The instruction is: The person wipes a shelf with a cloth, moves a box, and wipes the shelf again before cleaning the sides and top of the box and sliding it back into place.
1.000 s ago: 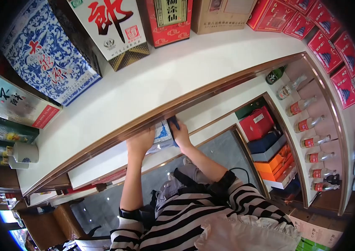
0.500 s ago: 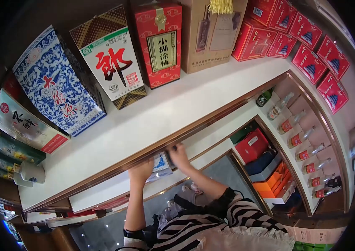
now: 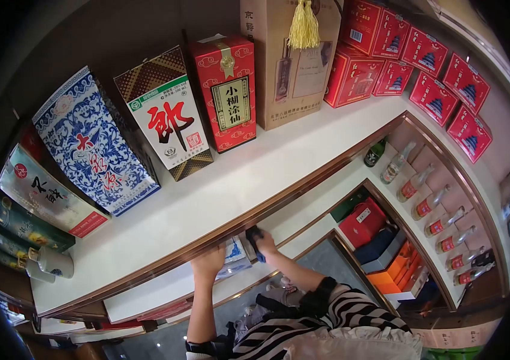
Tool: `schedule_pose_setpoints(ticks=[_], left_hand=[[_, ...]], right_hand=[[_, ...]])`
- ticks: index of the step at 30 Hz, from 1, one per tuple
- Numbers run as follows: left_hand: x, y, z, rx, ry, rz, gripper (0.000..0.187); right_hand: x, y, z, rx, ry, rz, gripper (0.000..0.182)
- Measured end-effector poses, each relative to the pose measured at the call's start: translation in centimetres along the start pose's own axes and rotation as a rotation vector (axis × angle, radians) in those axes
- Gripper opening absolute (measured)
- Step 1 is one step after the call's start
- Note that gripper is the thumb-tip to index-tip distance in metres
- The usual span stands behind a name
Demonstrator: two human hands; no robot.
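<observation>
Below the front edge of the upper shelf (image 3: 225, 198), my left hand (image 3: 208, 263) reaches in with its fingers hidden by the edge, beside a blue-and-white patterned box (image 3: 235, 251). What it touches there I cannot see. To the right of the box, my right hand (image 3: 264, 243) closes around a small dark object (image 3: 256, 235), perhaps cloth, whose kind is not clear. Both hands are over the white lower shelf (image 3: 294, 219).
Tall liquor boxes, including a red box (image 3: 225, 93) and a blue-and-white box (image 3: 96, 144), line the upper shelf. Several red cartons (image 3: 423, 54) are stacked at right. Glass bottles (image 3: 417, 183) stand on the lower right shelf, near an orange box (image 3: 396, 270).
My right hand has come out slightly from under the shelf edge, and the dark object now shows more. The camera view has shifted a little, so the shelf boxes appear lower.
</observation>
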State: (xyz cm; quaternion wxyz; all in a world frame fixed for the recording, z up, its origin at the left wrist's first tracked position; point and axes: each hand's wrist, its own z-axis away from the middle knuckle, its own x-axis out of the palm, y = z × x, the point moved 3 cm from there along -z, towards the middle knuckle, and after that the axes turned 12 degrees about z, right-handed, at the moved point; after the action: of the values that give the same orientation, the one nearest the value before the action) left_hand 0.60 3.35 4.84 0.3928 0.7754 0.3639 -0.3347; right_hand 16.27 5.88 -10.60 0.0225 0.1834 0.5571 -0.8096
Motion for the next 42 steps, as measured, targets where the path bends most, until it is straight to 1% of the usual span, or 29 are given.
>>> schedule_pose_setpoints(ticks=[1, 3, 5, 6, 7, 9, 10, 13, 15, 16, 17, 18, 19, 20, 21, 23, 24, 25, 27, 28, 29, 32, 33, 35, 37, 38, 39, 41, 42], left_hand=[[0.0, -0.1, 0.0, -0.020, -0.001, 0.007, 0.024], [0.2, -0.2, 0.1, -0.005, -0.011, -0.035, 0.024], [0.6, -0.6, 0.4, 0.010, -0.020, -0.079, 0.024], [0.9, -0.9, 0.5, 0.007, -0.035, -0.080, 0.024], [1.0, -1.1, 0.6, 0.006, -0.052, -0.083, 0.024], [0.7, -0.6, 0.3, 0.007, -0.032, -0.078, 0.023], [0.5, -0.4, 0.3, 0.006, -0.010, -0.070, 0.023], [0.8, -0.8, 0.4, 0.056, 0.050, -0.052, 0.027], [0.7, -0.9, 0.5, 0.032, -0.004, -0.104, 0.024], [0.9, -0.9, 0.6, 0.007, -0.058, -0.152, 0.023], [0.9, -0.8, 0.7, -0.002, -0.060, -0.149, 0.023], [0.9, -0.8, 0.5, -0.012, -0.067, -0.126, 0.023], [1.0, -0.8, 0.4, -0.020, -0.076, -0.103, 0.023], [1.0, -0.8, 0.4, -0.022, -0.080, -0.102, 0.023], [0.9, -0.7, 0.4, 0.016, -0.023, -0.098, 0.023], [0.6, -0.6, 0.5, 0.051, 0.027, -0.097, 0.023], [0.6, -0.6, 0.4, 0.018, -0.022, -0.073, 0.023], [0.6, -0.7, 0.4, -0.016, -0.069, -0.049, 0.023], [0.6, -0.7, 0.4, 0.027, -0.040, -0.079, 0.024], [0.6, -0.6, 0.5, 0.071, -0.012, -0.105, 0.024], [0.6, -0.6, 0.5, 0.064, -0.010, -0.108, 0.024], [0.6, -0.5, 0.2, 0.011, 0.006, -0.041, 0.027], [0.5, -0.4, 0.2, -0.016, 0.008, -0.024, 0.029], [0.2, -0.1, 0.1, -0.045, 0.016, -0.009, 0.030], [-0.1, 0.0, -0.1, -0.084, -0.002, -0.024, 0.028], [0.0, -0.2, -0.1, -0.090, 0.002, -0.026, 0.028], [0.1, -0.3, 0.0, -0.071, 0.029, -0.015, 0.028], [0.2, -0.2, 0.3, -0.067, 0.057, -0.004, 0.027], [0.1, -0.1, 0.2, -0.055, 0.082, 0.007, 0.027]], right_hand=[[-0.2, -2.1, -0.1, -0.101, -0.088, -0.395, 0.028], [-2.9, -8.4, 3.3, -0.252, -0.047, -0.356, 0.027], [-1.5, -8.1, 3.8, -0.518, 0.109, 0.000, 0.028], [0.5, -6.3, 3.6, -0.505, 0.043, -0.210, 0.025], [1.4, -4.3, 3.1, -0.502, 0.041, -0.213, 0.025], [2.8, -0.3, 2.1, -0.310, 0.064, -0.176, 0.027], [2.5, 1.4, 2.6, -0.241, 0.067, -0.001, 0.031], [1.6, 6.2, 2.3, 0.043, -0.278, 0.423, 0.037], [0.9, 7.3, 1.9, 0.177, -0.165, 0.255, 0.034], [0.1, 5.4, 2.3, 0.193, -0.053, 0.073, 0.028], [-0.3, 4.3, 1.7, 0.107, 0.040, -0.113, 0.023], [-1.4, 1.0, 2.4, 0.087, -0.010, -0.357, 0.021], [-2.4, -2.3, 3.3, 0.066, -0.047, -0.462, 0.022], [-3.0, -5.0, 3.8, -0.067, -0.069, -0.514, 0.023], [-2.9, -6.2, 4.2, -0.062, -0.070, -0.515, 0.023], [-2.3, -8.6, 5.2, -0.466, 0.049, -0.250, 0.025], [-0.6, -7.0, 4.6, -0.458, -0.064, -0.272, 0.027], [0.3, -6.1, 4.6, -0.456, -0.069, -0.274, 0.027], [1.7, -3.6, 4.1, -0.180, -0.043, -0.426, 0.027], [2.0, -2.6, 3.9, -0.209, 0.042, -0.282, 0.027], [2.4, -1.4, 3.7, -0.209, 0.035, -0.280, 0.027], [3.5, 3.5, 1.8, -0.268, 0.072, 0.032, 0.028], [3.1, 4.2, 1.3, -0.270, 0.068, 0.032, 0.028], [2.6, 6.1, 0.4, 0.028, -0.207, 0.323, 0.027], [1.1, 4.3, 0.5, -0.003, -0.062, 0.182, 0.025], [0.2, 2.7, 0.9, 0.079, -0.033, 0.026, 0.024], [-0.5, 0.8, 1.1, 0.018, -0.024, -0.114, 0.023], [-2.8, -6.0, 3.8, -0.132, -0.134, -0.366, 0.025], [-2.3, -6.1, 3.9, -0.130, -0.142, -0.361, 0.025]])
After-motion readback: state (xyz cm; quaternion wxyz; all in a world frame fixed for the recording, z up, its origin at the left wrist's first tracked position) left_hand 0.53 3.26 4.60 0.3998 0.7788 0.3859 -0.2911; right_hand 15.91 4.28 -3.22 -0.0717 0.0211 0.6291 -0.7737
